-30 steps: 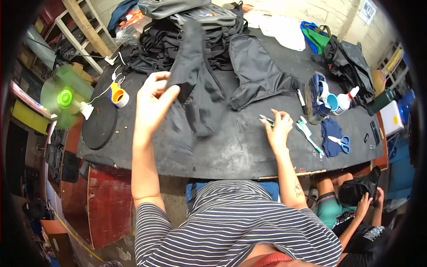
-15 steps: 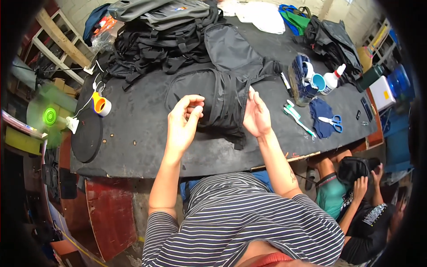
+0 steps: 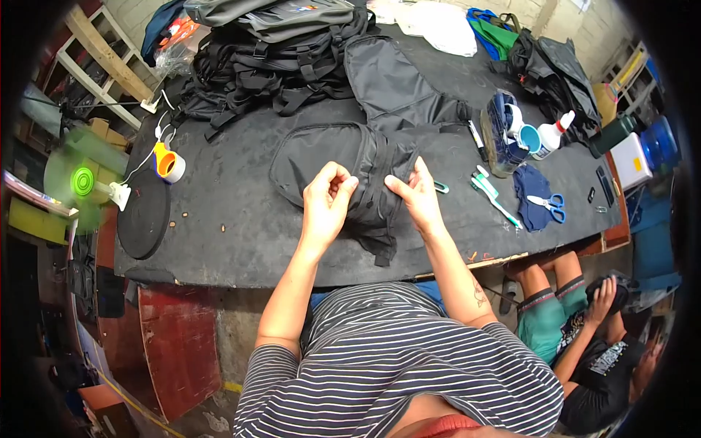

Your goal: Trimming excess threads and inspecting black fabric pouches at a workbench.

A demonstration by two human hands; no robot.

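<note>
A black backpack (image 3: 318, 157) lies on the dark table in front of me, its rounded panel to the left and its zipped side to the right. Over the panel's near edge, my left hand (image 3: 327, 204) is closed in a pinch; whatever is between its fingertips is too small to make out. My right hand (image 3: 420, 197) grips the backpack's right side, thumb toward the left and fingers along the edge. Just beyond those fingers, a small green-and-white item (image 3: 441, 187) shows partly on the table.
Stacked black and grey bags (image 3: 285, 58) fill the far left. To the right are a clear container (image 3: 500, 135), a white bottle (image 3: 549, 139), a green-and-white brush (image 3: 495, 196) and blue-handled scissors (image 3: 548, 204) on dark cloth. A seated person (image 3: 577, 328) is at lower right.
My left hand has moved right into a pinch. My right hand, previously spread beside the backpack, has closed on its side. The seated person's hands and dark item have shifted.
</note>
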